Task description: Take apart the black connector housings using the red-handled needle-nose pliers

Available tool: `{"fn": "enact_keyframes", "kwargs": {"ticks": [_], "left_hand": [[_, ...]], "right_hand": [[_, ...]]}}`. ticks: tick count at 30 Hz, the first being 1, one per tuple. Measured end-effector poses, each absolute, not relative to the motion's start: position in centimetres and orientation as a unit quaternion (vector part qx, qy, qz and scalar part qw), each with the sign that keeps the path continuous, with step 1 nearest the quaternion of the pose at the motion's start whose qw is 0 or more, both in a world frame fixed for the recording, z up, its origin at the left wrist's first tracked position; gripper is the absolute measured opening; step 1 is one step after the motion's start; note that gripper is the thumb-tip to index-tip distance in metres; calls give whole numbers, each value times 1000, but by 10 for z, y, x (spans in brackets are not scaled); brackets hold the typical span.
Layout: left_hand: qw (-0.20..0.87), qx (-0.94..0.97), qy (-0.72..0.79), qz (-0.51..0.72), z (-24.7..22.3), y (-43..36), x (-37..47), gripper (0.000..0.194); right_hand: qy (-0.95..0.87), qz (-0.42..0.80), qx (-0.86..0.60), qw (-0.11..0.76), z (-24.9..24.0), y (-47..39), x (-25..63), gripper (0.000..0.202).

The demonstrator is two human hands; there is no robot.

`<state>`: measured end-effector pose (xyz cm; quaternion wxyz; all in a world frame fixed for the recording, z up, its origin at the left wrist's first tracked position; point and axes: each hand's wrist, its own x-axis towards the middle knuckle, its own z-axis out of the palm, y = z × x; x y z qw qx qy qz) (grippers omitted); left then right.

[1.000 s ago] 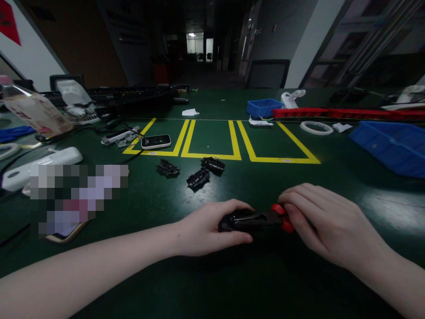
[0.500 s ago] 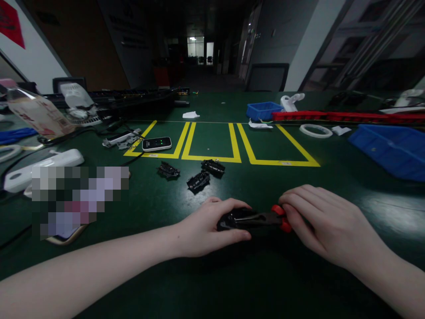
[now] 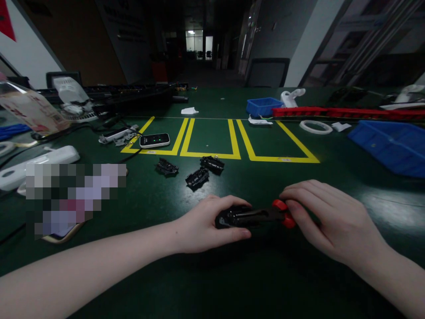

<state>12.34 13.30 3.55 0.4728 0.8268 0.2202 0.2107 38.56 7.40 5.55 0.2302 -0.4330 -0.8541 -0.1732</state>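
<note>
My left hand (image 3: 212, 221) is closed around a black plastic part (image 3: 229, 218), thumb below and fingers above. Red-handled pliers (image 3: 270, 215) lie level to its right, their dark metal jaws reaching the part. My right hand (image 3: 322, 217) grips the red handles, which mostly vanish under the fingers. Exactly where the jaw tips meet the part is too dark to tell. Beyond my left hand, three similar black parts lie on the green table: one on the left (image 3: 166, 167), one in front (image 3: 197, 178) and one behind it (image 3: 212, 164).
Yellow tape outlines (image 3: 212, 156) mark the table. A small device with green lights (image 3: 154, 140) sits at the left one. A phone (image 3: 66, 232), partly pixelated, and a white plastic housing (image 3: 43, 166) lie left. Blue bins (image 3: 392, 148) and a tape roll (image 3: 315, 127) are right.
The view has tipped slightly, so the scene sits a little higher. Both hands keep their hold, and the pliers' red handles appear slightly more spread.
</note>
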Motion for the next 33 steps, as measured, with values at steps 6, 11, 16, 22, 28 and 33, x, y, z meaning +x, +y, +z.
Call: {"fn": "enact_keyframes", "kwargs": {"ticks": [6, 11, 16, 22, 28, 33], "left_hand": [[444, 849, 221, 184, 34, 132, 121, 46], [447, 852, 207, 179, 35, 133, 122, 45], [457, 847, 205, 179, 36, 133, 123, 44], [458, 847, 203, 178, 35, 133, 124, 45], [462, 843, 194, 195, 35, 133, 123, 46], [472, 841, 177, 194, 34, 135, 123, 47]], "right_hand": [[-858, -173, -423, 234, 54, 72, 382, 14], [-860, -163, -425, 230, 52, 72, 380, 15], [-865, -157, -420, 225, 52, 71, 378, 17], [-866, -155, -423, 218, 52, 72, 377, 18], [-864, -148, -427, 220, 52, 74, 377, 19], [-864, -149, -426, 223, 54, 73, 378, 20]]}}
